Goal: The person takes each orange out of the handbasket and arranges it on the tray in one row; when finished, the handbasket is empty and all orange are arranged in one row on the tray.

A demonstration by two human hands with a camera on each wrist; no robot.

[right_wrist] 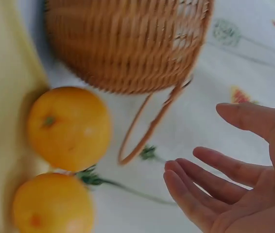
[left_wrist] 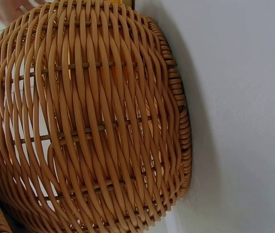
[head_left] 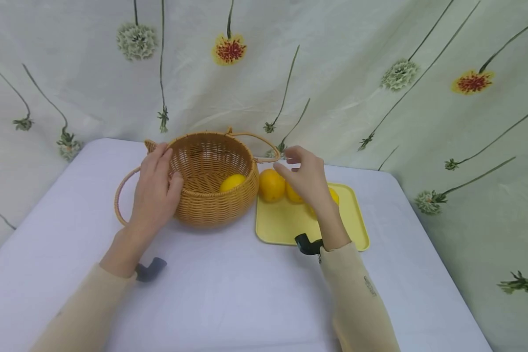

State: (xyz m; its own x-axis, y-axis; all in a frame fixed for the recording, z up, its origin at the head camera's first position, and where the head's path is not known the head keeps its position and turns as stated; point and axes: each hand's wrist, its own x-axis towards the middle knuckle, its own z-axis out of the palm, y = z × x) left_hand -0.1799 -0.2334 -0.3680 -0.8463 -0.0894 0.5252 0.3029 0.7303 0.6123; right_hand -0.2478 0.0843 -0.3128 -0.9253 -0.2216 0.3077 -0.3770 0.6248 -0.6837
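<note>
A round wicker basket stands tilted slightly on the white-covered table, a yellow fruit lying inside it. My left hand grips the basket's left rim, fingers over the edge. The left wrist view is filled by the woven side. My right hand hovers above the far edge of a yellow tray, fingers apart and holding nothing. Beneath and beside that hand are several oranges on the tray; the forearm partly hides some. In the right wrist view, two oranges sit near the basket.
One looped handle hangs off the basket's left side, and another handle sticks out on the right towards my right hand. A flower-printed cloth hangs behind the table. Dark wrist-camera mounts show at both wrists.
</note>
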